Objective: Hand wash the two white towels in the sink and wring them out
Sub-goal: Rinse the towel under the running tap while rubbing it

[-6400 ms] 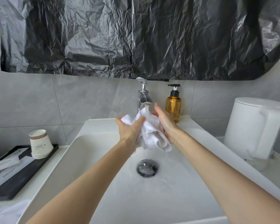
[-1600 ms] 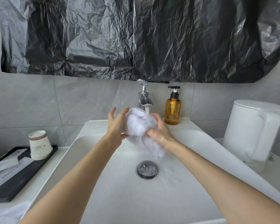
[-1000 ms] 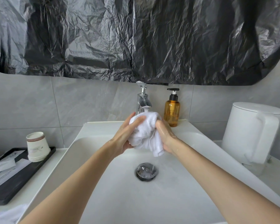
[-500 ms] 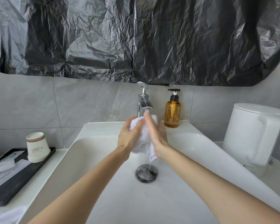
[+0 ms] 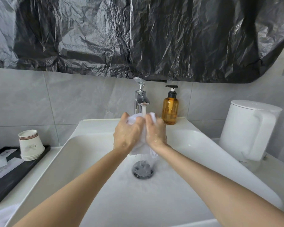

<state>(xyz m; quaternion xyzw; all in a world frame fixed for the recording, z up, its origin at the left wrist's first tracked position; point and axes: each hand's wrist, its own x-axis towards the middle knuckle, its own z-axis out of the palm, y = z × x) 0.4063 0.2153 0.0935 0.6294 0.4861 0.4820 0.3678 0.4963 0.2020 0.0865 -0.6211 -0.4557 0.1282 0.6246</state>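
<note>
Left hand [image 5: 126, 135], right hand [image 5: 156, 133] around towel [image 5: 140, 146]

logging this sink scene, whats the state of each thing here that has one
tap: running
towel: wet, bunched under the stream
left hand: gripping the towel
right hand: gripping the towel
sink: wet, not filled
soap bottle: upright
paper cups: stacked on the tray
kettle: lid shut

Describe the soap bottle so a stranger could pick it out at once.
Start at the white sink; a chrome tap stands at its back rim. Right of the tap, on that rim, stands the bottle. It alone is amber, with a black pump top.
</note>
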